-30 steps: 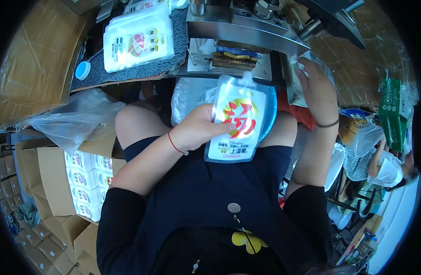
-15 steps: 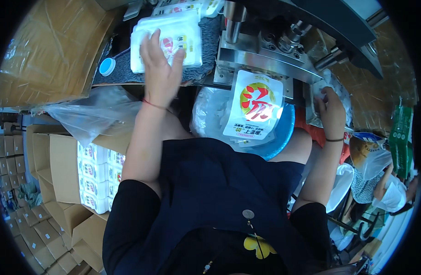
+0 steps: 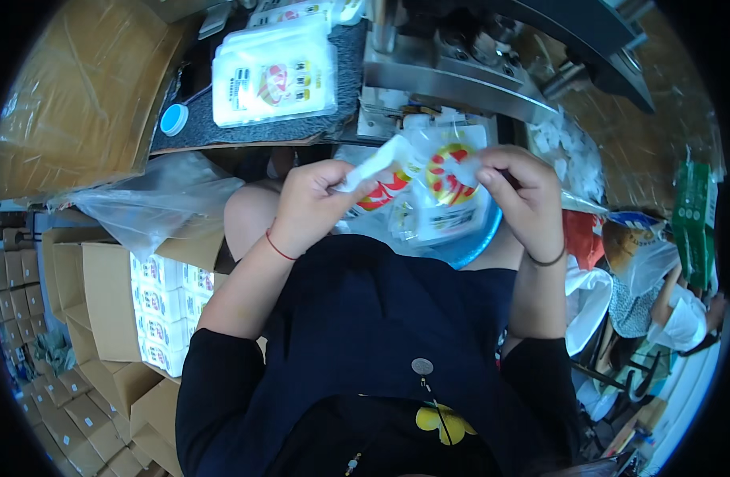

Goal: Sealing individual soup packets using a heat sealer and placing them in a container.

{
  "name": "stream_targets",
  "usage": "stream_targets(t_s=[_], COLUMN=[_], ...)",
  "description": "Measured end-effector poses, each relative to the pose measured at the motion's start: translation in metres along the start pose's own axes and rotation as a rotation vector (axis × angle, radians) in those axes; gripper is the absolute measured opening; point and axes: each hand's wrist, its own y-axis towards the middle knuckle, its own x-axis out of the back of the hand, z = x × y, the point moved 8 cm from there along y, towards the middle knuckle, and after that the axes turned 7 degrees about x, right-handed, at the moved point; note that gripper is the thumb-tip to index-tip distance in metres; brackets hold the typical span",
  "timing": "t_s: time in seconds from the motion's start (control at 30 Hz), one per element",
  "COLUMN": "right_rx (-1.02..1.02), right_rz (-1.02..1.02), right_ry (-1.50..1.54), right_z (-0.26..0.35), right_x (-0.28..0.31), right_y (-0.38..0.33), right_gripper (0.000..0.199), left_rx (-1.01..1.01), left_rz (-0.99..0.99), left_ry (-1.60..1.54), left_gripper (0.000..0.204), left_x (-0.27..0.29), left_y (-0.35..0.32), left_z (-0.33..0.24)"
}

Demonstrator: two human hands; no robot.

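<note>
Left hand and right hand both pinch one white spouted pouch above the blue basin — a loosened pinch could probably drop it.

Lighting is even and moderately bright, with no single hard source evident. Glare shows on the clear plastic bag at the left and on the stack of white pouches near the worktop's upper edge. Fisheye distortion bends straight edges toward the rim, and a black vignette fills the corners. The centre is reasonably sharp; the cardboard boxes at lower left appear soft.
</note>
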Motion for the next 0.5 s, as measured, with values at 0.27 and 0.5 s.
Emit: stream_targets(t_s=[0.27, 0.5], right_rx=[-0.005, -0.137], right_rz=[-0.016, -0.246], right_ry=[0.028, 0.222], right_z=[0.005, -0.014], right_x=[0.003, 0.035], right_y=[0.016, -0.007], right_gripper=[0.014, 0.011], left_rx=[0.314, 0.281], left_rz=[0.407, 0.549], left_ry=[-0.501, -0.285], left_gripper=[0.029, 0.030], left_x=[-0.080, -0.111], left_y=[-0.020, -0.020], left_z=[0.004, 0.013])
